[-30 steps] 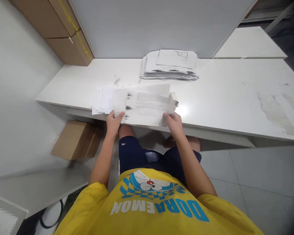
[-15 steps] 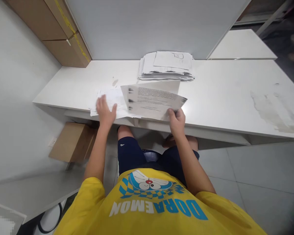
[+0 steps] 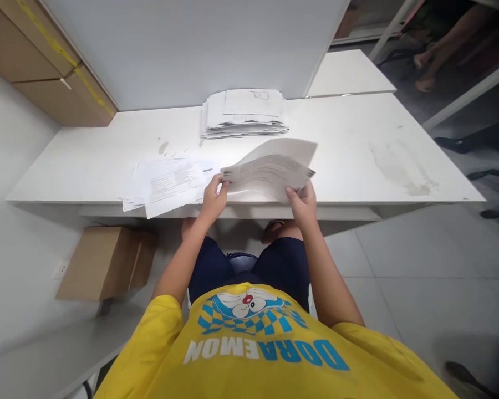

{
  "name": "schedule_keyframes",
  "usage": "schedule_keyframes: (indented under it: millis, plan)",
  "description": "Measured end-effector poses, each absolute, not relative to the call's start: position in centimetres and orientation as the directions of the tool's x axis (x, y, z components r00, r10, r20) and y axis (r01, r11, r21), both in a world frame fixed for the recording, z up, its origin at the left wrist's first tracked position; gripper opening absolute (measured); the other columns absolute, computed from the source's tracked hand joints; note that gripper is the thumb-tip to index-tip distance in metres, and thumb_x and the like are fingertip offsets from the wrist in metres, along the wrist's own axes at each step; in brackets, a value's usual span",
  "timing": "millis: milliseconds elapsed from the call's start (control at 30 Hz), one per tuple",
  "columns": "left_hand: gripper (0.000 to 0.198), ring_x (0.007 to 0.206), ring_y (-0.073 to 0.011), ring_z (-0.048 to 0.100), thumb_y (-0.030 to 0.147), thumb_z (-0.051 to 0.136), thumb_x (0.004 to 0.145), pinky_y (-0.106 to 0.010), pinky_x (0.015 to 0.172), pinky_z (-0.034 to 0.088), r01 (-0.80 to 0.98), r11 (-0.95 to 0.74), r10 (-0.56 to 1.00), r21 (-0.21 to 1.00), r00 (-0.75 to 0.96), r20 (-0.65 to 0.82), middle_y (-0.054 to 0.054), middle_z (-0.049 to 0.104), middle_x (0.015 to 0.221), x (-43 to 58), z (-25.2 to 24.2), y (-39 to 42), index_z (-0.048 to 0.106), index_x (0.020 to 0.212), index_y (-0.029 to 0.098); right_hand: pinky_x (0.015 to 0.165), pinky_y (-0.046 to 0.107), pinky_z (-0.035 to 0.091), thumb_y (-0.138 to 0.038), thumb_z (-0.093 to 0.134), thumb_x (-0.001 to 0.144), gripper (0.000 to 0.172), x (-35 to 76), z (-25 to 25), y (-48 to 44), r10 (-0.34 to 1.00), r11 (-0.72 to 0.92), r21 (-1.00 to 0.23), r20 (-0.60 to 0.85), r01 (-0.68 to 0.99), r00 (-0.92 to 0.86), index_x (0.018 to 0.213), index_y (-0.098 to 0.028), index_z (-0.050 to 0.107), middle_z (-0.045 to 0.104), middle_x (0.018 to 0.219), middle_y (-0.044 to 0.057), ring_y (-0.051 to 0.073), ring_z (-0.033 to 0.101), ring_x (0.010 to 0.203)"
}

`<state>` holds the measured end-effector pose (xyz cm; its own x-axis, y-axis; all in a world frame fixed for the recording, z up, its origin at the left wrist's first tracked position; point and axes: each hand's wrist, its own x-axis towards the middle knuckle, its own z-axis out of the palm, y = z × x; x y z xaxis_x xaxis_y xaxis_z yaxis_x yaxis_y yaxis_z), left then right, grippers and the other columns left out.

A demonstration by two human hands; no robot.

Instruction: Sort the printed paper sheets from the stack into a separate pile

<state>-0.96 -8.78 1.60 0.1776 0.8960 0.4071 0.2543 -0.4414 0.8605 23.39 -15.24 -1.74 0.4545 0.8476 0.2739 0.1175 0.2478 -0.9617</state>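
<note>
Printed sheets of paper (image 3: 270, 166), bowed upward in the middle, are held above the white desk near its front edge. My left hand (image 3: 215, 198) pinches their left end between thumb and fingers. At the right end my right hand (image 3: 303, 202) grips the lower corner. Left of my left hand lies a spread of loose printed papers (image 3: 172, 185), one sheet jutting over the desk's front edge. Behind the held sheets sits a thick stack of papers (image 3: 245, 113), with a drawing on its top sheet.
The white desk (image 3: 341, 127) backs onto a grey panel (image 3: 191, 50). Taped cardboard boxes (image 3: 45, 66) stand at the back left, and an open-looking carton (image 3: 95, 260) is below the desk. At the upper right, another person's legs (image 3: 444, 47) show beyond a metal post.
My left hand has left the loose papers and moved right to grasp the held sheets' left end. The sheets now bow upward. A sheet lies on the left spread, and the view has shifted right.
</note>
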Motion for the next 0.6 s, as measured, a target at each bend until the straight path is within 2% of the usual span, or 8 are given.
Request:
schedule_keyframes:
  millis: [200, 333, 433, 600]
  plan:
    - [0.048, 0.112, -0.0227, 0.064, 0.066, 0.049, 0.093, -0.037, 0.100, 0.050, 0.251, -0.445, 0.891, 0.859, 0.219, 0.398, -0.009, 0.066, 0.113, -0.4, -0.4, -7.4, 0.056, 0.114, 0.023, 0.100, 0.035, 0.045, -0.047, 0.069, 0.079, 0.035, 24.0, -2.4, -15.6, 0.830, 0.257, -0.956, 0.294, 0.143, 0.473, 0.100, -0.023, 0.056, 0.061, 0.098, 0.002, 0.019, 0.059, 0.098]
    - [0.048, 0.125, -0.0255, 0.059, 0.062, 0.050, 0.093, -0.039, 0.106, 0.047, 0.253, -0.421, 0.902, 0.871, 0.221, 0.372, -0.012, 0.067, 0.119, -0.3, -1.0, -7.0, 0.058, 0.119, 0.023, 0.103, 0.037, 0.045, -0.052, 0.075, 0.073, 0.047, 23.5, -1.7, -15.5, 0.867, 0.231, -0.971, 0.236, 0.065, 0.439, 0.107, -0.024, 0.059, 0.065, 0.110, 0.006, 0.023, 0.059, 0.111]
    - [0.048, 0.123, -0.0265, 0.061, 0.059, 0.052, 0.091, -0.041, 0.107, 0.047, 0.241, -0.358, 0.925, 0.902, 0.225, 0.306, -0.012, 0.069, 0.122, -0.4, -1.4, -6.7, 0.059, 0.120, 0.021, 0.105, 0.038, 0.045, -0.058, 0.075, 0.070, 0.055, 22.7, -1.4, -15.7, 0.865, 0.235, -0.972, 0.211, 0.003, 0.456, 0.111, -0.025, 0.060, 0.066, 0.117, 0.007, 0.025, 0.058, 0.118]
    - [0.048, 0.119, -0.0259, 0.064, 0.055, 0.054, 0.090, -0.039, 0.104, 0.048, 0.283, -0.331, 0.938, 0.900, 0.203, 0.281, -0.014, 0.070, 0.122, -0.5, -1.9, -6.8, 0.061, 0.119, 0.018, 0.104, 0.039, 0.047, -0.059, 0.067, 0.079, 0.042, 22.0, -1.8, -16.2, 0.847, 0.253, -0.966, 0.248, 0.053, 0.470, 0.102, -0.024, 0.061, 0.068, 0.104, 0.007, 0.025, 0.060, 0.114]
